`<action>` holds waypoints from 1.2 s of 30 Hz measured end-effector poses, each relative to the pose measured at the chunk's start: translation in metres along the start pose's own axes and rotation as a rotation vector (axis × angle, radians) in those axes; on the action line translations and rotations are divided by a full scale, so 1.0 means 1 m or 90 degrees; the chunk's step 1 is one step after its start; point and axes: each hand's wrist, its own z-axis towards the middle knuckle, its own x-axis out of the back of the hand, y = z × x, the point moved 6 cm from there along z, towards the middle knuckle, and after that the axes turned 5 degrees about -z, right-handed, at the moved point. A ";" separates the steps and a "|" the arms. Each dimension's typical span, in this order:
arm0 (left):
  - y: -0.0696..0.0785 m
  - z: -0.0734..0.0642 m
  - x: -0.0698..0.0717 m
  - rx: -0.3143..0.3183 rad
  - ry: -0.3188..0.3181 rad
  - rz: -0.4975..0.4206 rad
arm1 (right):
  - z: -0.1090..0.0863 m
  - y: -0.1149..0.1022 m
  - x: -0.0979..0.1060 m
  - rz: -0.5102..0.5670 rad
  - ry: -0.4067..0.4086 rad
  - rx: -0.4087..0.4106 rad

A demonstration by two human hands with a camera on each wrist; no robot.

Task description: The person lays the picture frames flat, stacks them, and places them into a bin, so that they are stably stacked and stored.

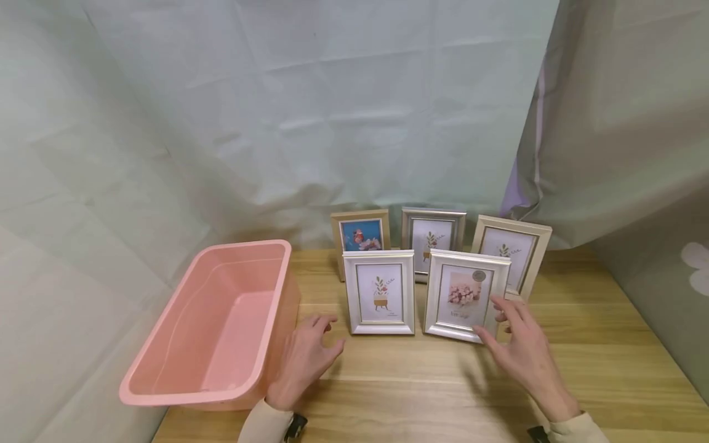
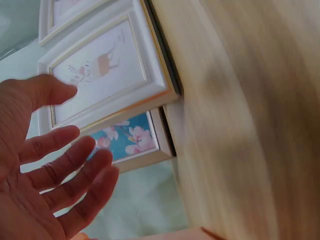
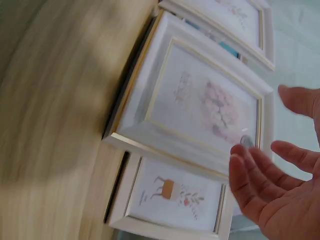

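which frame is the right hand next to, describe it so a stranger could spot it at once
On the wooden table, right of the pink tub, five picture frames stand in two rows. It is the front-right frame, beside the right hand. Unlike its neighbours, it shows pale pink flowers with a round grey mark at the upper right.
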 end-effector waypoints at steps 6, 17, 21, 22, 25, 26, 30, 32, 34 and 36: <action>-0.001 -0.011 -0.001 -0.037 0.054 -0.073 | 0.012 -0.018 -0.005 0.073 0.045 0.068; 0.001 -0.027 -0.010 -0.003 0.045 -0.123 | 0.054 -0.056 -0.032 0.160 -0.045 0.115; -0.005 -0.033 -0.017 -0.018 0.056 -0.150 | 0.073 -0.066 -0.042 0.160 -0.091 0.097; -0.007 -0.034 -0.019 -0.027 0.059 -0.156 | 0.078 -0.069 -0.044 0.152 -0.105 0.095; -0.020 -0.040 -0.031 -0.025 0.058 -0.176 | 0.090 -0.078 -0.050 0.121 -0.140 0.097; -0.025 -0.042 -0.035 -0.021 0.056 -0.178 | 0.093 -0.081 -0.052 0.112 -0.150 0.102; -0.031 -0.045 -0.038 0.011 0.045 -0.168 | 0.104 -0.091 -0.060 0.085 -0.189 0.119; -0.029 -0.046 -0.035 0.024 0.037 -0.167 | 0.108 -0.095 -0.064 0.056 -0.214 0.123; -0.025 -0.046 -0.029 0.033 0.031 -0.169 | 0.110 -0.096 -0.070 0.028 -0.242 0.120; -0.017 -0.045 -0.021 0.036 0.026 -0.168 | 0.111 -0.097 -0.076 0.015 -0.266 0.116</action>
